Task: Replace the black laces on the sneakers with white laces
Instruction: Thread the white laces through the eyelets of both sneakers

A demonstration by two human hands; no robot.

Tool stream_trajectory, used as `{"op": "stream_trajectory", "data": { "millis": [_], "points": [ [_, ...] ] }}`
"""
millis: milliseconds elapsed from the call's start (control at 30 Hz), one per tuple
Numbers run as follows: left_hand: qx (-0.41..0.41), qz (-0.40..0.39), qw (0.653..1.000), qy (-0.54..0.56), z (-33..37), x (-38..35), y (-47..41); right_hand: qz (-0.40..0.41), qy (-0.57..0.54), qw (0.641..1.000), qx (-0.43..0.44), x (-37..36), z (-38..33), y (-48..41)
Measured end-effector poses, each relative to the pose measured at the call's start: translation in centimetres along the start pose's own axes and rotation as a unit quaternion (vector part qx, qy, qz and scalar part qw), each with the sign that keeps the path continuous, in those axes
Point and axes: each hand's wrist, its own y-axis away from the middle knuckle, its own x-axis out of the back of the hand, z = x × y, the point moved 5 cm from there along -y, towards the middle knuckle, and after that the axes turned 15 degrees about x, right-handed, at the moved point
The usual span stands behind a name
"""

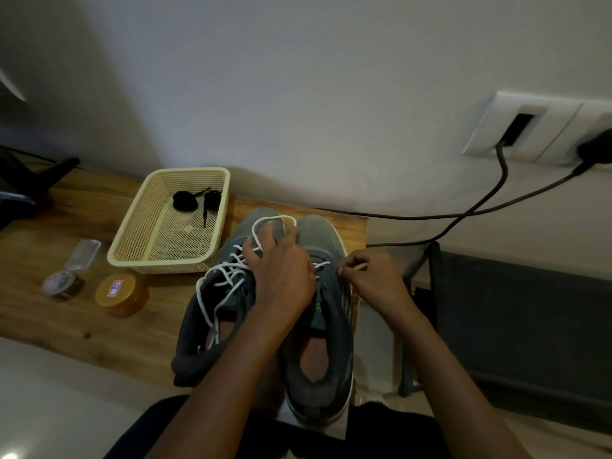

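Fingers (350, 264) on your right hand (377, 283) pinch the white lace (265, 220) end; left hand (281, 276) grips its loop, likely tensioning for threading.

Two sneakers sit side by side on the table (66, 226), toes far. The left sneaker (212, 293) is laced white. Over the right sneaker (331, 313), the left hand (281, 270) grips a white lace (275, 218) looping past the toes; the right hand (367, 276) pinches its end. Black laces (185, 200) lie in the basket (192, 170), far left.
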Motion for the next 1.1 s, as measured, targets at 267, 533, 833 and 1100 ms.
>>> {"op": "stream_trajectory", "data": {
  "millis": [267, 533, 833, 1100],
  "points": [
    [0.063, -0.036, 0.990, 0.124, -0.28, -0.70, -0.12, 0.007, -0.052, 0.999, 0.004, -0.25, 0.99, 0.50],
    [0.060, -0.065, 0.988, 0.125, -0.31, -0.69, -0.36, 0.010, -0.041, 0.998, 0.036, -0.47, 0.87, 0.48],
    [0.067, -0.090, 0.983, 0.147, -0.54, -1.08, -0.72, 0.014, -0.024, 0.999, 0.047, -0.46, 0.77, 0.33],
    [0.047, -0.050, 0.985, 0.156, 0.02, -0.94, -0.03, 0.021, -0.024, 0.998, 0.048, -0.92, 1.03, 0.45]
  ]
}}
